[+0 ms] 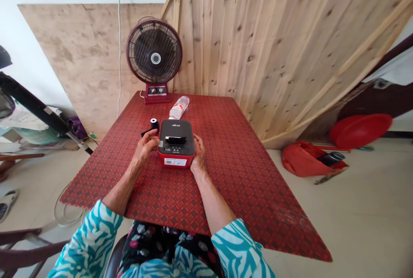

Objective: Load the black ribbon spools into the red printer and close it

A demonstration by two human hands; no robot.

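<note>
A small receipt printer (176, 129) with a black lid and a red body sits on the table, a white label on its near side. A short black strip (176, 140) stands out of the slot in its lid. My right hand (198, 153) is wrapped around the printer's right side. At its left edge, my left hand (146, 146) has its fingers drawn together in a pinch beside a small pale tab; what lies between the fingertips is hidden. Just beyond the left hand stands a black roll (154, 124) with a white core, a loose black end beside it.
A clear plastic bottle (179, 107) lies behind the printer. At the table's far edge stands a dark red fan (155, 60). A patterned red cloth (245, 192) covers the table. Wooden boards (258, 45) lean behind; a red bag (303, 159) lies on the floor at right.
</note>
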